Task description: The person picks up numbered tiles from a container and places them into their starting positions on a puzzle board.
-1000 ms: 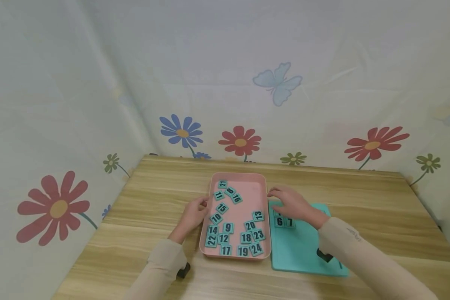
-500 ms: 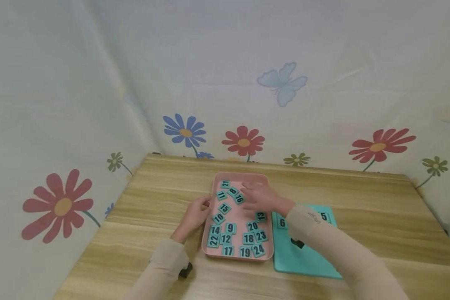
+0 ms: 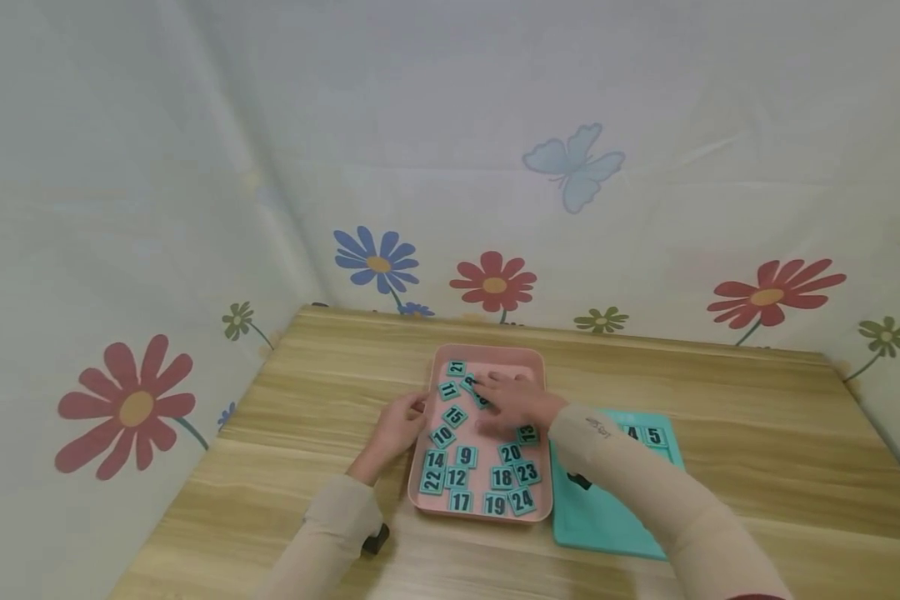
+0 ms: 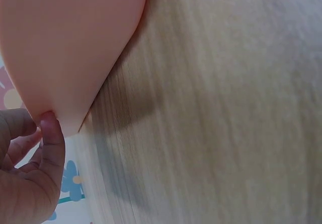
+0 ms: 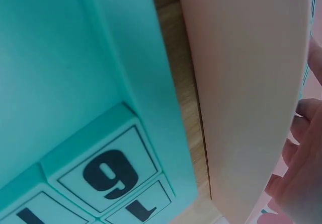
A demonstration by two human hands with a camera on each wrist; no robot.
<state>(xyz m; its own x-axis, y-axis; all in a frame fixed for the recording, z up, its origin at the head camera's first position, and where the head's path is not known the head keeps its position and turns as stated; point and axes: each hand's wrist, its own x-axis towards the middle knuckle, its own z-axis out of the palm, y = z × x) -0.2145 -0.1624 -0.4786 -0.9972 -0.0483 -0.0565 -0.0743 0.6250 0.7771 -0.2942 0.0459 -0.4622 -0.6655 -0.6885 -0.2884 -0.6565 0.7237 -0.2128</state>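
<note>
A pink tray (image 3: 417, 479) lies mid-table with several loose turquoise number tiles in it, among them the 15 (image 3: 454, 416). My left hand (image 3: 399, 425) pinches the tray's left rim; its thumb (image 4: 50, 126) presses the outer wall in the left wrist view. Over the tray's upper right part, my right hand (image 3: 517, 398) reaches with fingers spread. Its fingertips are at the 8 tile (image 3: 468, 382) and partly cover it and the 16; whether they touch cannot be told. To the right lies a turquoise board (image 3: 596, 525) with several tiles, including the 6 (image 5: 110, 174), along its far side.
The wooden table (image 3: 330, 358) runs back to a flowered cloth wall (image 3: 420, 125). The tray's right wall (image 5: 246, 93) stands beside the board with a narrow strip of table between them. My right sleeve (image 3: 645, 492) crosses over the board.
My right hand has moved left from the board across the tray's right wall to the 8 tile. My left hand keeps its hold on the tray. The view has shifted slightly.
</note>
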